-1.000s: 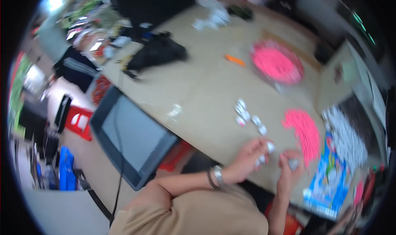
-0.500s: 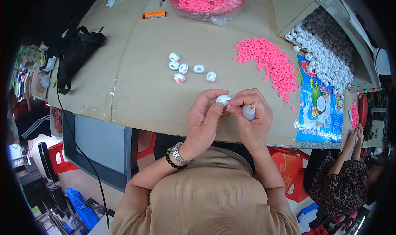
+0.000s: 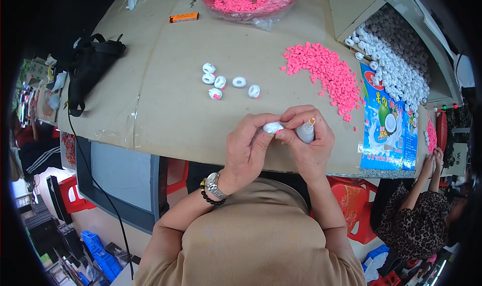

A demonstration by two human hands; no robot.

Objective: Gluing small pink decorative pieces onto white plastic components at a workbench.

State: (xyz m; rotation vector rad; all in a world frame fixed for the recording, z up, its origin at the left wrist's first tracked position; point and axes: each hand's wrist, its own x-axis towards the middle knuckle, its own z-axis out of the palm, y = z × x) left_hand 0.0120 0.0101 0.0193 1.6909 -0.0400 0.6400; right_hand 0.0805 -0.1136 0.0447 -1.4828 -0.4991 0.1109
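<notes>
At the tabletop's near edge, the left hand (image 3: 248, 148) pinches a white cap (image 3: 272, 127) in its fingertips; the right hand (image 3: 309, 145) wraps a white tube (image 3: 305, 132). Five finished caps (image 3: 221, 80) lie mid-table. Many pink pieces (image 3: 329, 75) and white caps in the box (image 3: 396, 60) at the far right corner remain, so most work looks undone.

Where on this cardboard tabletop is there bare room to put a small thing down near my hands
Barest is the cardboard left of the five white rings, running to the black bag. A smaller bare patch lies between the rings and the loose pink pieces. It is crowded on the right, where the pink pieces meet the box of white parts.
</notes>
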